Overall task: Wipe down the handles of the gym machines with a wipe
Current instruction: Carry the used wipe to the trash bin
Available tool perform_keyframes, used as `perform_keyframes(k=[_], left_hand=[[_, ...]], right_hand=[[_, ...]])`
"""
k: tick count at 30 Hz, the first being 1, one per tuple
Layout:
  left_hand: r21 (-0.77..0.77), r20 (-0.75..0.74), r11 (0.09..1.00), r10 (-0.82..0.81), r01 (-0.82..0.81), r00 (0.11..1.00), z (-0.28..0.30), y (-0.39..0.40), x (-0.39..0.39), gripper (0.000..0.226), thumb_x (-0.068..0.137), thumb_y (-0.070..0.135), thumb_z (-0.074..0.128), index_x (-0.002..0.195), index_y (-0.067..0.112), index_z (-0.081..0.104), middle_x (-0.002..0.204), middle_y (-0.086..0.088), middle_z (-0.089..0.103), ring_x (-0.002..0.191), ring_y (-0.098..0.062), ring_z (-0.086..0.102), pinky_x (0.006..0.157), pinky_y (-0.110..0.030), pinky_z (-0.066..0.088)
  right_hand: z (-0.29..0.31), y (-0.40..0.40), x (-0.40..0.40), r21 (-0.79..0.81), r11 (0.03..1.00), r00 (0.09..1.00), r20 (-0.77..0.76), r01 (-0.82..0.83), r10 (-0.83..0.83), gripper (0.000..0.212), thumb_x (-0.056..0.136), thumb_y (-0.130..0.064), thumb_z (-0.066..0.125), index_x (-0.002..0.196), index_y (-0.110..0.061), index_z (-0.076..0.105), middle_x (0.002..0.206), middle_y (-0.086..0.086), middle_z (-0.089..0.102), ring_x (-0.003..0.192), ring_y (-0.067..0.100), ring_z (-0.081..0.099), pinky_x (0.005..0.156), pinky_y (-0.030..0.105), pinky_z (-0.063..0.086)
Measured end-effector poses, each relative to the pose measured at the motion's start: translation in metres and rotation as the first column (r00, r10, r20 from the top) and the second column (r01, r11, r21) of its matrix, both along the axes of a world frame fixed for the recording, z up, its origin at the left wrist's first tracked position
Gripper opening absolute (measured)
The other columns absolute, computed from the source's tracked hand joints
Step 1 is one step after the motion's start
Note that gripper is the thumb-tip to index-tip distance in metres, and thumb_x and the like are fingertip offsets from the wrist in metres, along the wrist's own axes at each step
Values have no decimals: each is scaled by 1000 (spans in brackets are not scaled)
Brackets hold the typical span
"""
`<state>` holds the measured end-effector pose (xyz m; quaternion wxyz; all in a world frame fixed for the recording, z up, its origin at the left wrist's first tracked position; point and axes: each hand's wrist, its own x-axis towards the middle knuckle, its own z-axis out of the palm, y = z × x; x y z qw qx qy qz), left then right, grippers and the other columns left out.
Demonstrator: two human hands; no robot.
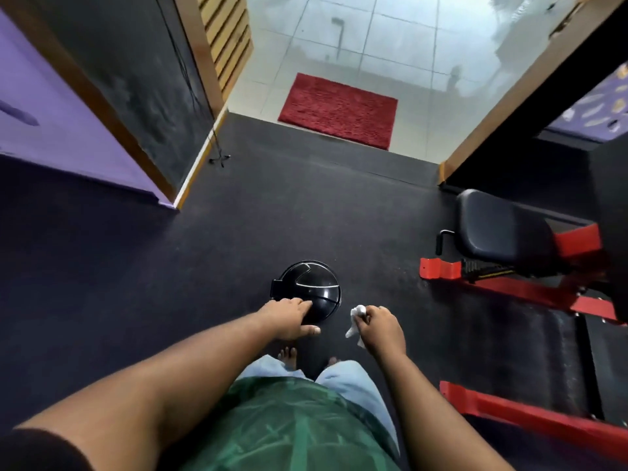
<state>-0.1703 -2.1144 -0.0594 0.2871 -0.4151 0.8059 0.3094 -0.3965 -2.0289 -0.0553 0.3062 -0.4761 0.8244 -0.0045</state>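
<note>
Daylight thru doorway, glare on tiles (390, 45); dim dark floor (204, 249) inside; wide-angle warp at edges, slight blur.

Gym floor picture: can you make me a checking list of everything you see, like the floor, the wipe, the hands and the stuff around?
Surface: dark rubber gym floor, bare around the bin.
Job's things: crumpled white wipe, held in the right hand; red-framed gym machine with black padded seat on the right, untouched.
Clutter: round black plastic bin with domed lid, lid closed.
Hands: left hand open, fingers resting on the bin lid; right hand pinches the wipe beside the bin.
Cables: thin black cord hanging by the left door frame, reaching the floor.
Surroundings: red fluffy mat on pale tiles beyond the doorway; purple wall at left.
</note>
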Motion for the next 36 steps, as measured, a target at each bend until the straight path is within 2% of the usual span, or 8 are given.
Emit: perform_keyframes(k=[4, 12, 16, 22, 29, 32, 34, 36], left_hand=[[13, 16, 997, 75, -75, 997, -6, -23, -6, 89, 95, 77, 40, 163, 22, 21, 166, -5, 32, 149, -28, 35, 113, -49, 38], [78, 62, 945, 314, -318, 947, -23, -52, -37, 89, 96, 74, 43, 163, 21, 20, 166, -6, 31, 149, -28, 35, 114, -49, 38], [121, 113, 924, 351, -364, 930, -27, -57, -55, 88, 97, 72, 43, 163, 20, 19, 166, -6, 30, 149, -28, 35, 114, -49, 37], [152, 146, 898, 394, -414, 908, -33, -61, -74, 89, 97, 73, 42, 164, 21, 17, 167, -6, 27, 149, -28, 35, 113, -48, 38], [174, 150, 867, 445, -467, 883, -30, -62, -83, 88, 98, 72, 44, 164, 20, 17, 166, -4, 30, 149, -27, 35, 112, -49, 38], [181, 159, 854, 464, -487, 872, -28, -60, -87, 88, 98, 71, 44, 164, 20, 16, 166, -5, 29, 149, -27, 34, 113, -50, 38], [182, 166, 847, 473, -499, 865, -26, -60, -88, 88, 98, 71, 44, 164, 20, 15, 167, -5, 28, 150, -27, 33, 114, -51, 37], [194, 170, 835, 488, -514, 856, -25, -59, -88, 88, 98, 70, 44, 164, 20, 15, 167, -5, 27, 150, -27, 32, 115, -51, 36]], right_hand=[[-9, -40, -16, 49, 996, 998, 17, -68, 67, 19, 94, -40, 56, 89, -24, 64, 95, 0, 68, 91, 24, 64, 65, 34, 45], [-37, -123, -49, 126, 951, 958, 93, -283, 272, 10, 89, -34, 57, 88, -24, 60, 90, -2, 69, 87, 26, 65, 63, 31, 42], [-46, -146, -73, 184, 922, 938, 137, -341, 320, 7, 88, -33, 57, 83, -28, 53, 91, -2, 69, 84, 25, 63, 62, 31, 41], [-54, -167, -94, 202, 904, 918, 214, -376, 334, 2, 87, -30, 58, 85, -29, 57, 91, 0, 69, 84, 27, 63, 63, 29, 38], [-64, -186, -87, 177, 906, 908, 254, -383, 334, 30, 91, -29, 60, 67, -24, 41, 70, -5, 54, 72, 24, 55, 49, 27, 29], [-70, -195, -78, 202, 875, 873, 324, -440, 365, 11, 89, -31, 64, 84, -22, 63, 79, -2, 66, 84, 26, 63, 58, 31, 38], [-77, -199, -74, 228, 833, 832, 389, -504, 396, 25, 88, -29, 66, 111, -21, 72, 101, 3, 75, 100, 26, 68, 73, 31, 48], [-78, -201, -74, 267, 804, 817, 412, -531, 402, 43, 87, -23, 66, 130, -20, 66, 118, 5, 73, 110, 24, 67, 87, 30, 51]])
